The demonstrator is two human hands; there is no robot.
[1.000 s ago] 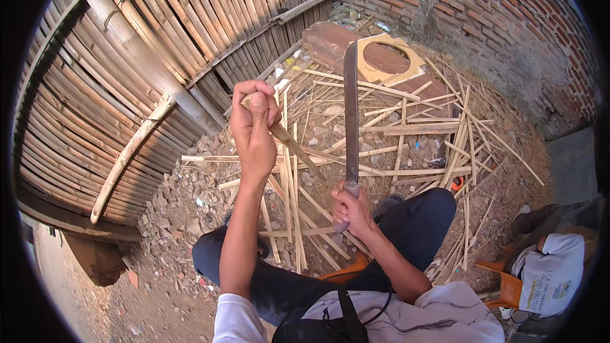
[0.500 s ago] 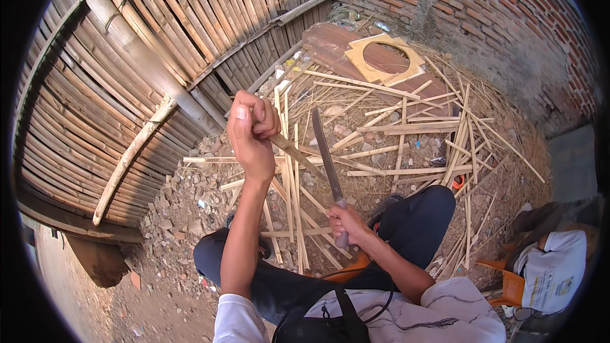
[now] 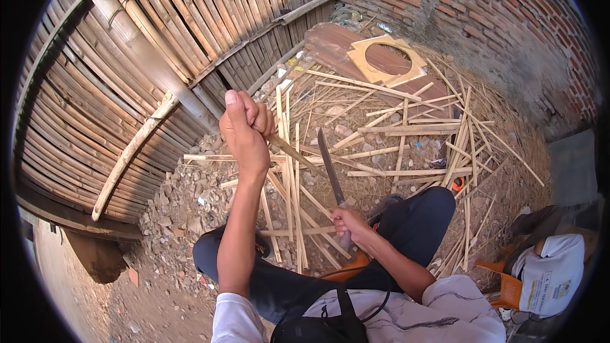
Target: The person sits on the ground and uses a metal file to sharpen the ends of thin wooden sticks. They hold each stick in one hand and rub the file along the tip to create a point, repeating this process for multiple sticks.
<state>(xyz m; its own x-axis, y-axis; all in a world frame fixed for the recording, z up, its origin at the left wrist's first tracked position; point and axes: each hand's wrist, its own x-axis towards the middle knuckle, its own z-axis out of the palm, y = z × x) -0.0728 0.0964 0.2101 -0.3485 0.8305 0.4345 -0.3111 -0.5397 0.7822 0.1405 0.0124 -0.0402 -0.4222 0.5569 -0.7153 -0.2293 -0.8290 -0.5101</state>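
Observation:
Raised at the left of the middle, my left hand point(image 3: 246, 132) is closed around one end of a bamboo strip point(image 3: 290, 151). The strip slants down to the right, its far end near the knife blade; whether they touch I cannot tell. My right hand point(image 3: 351, 223), low in front of my lap, grips the grey handle of a long knife point(image 3: 330, 165). Its dark blade points up and away from me. Beneath both hands, several pale split bamboo strips point(image 3: 296, 197) lie crossed on the stony ground.
More bamboo strips point(image 3: 413, 129) spread to the right. A yellowish board with a round hole point(image 3: 362, 63) rests on a brown panel point(image 3: 330, 47) at the back. A bamboo wall point(image 3: 184, 19) stands left, a brick wall point(image 3: 495, 32) right. A person in a white shirt point(image 3: 556, 273) sits at right.
My left hand has shifted slightly left and tipped a little. The knife in my right hand has dropped slightly, its tip lower than before. Both grips stay the same.

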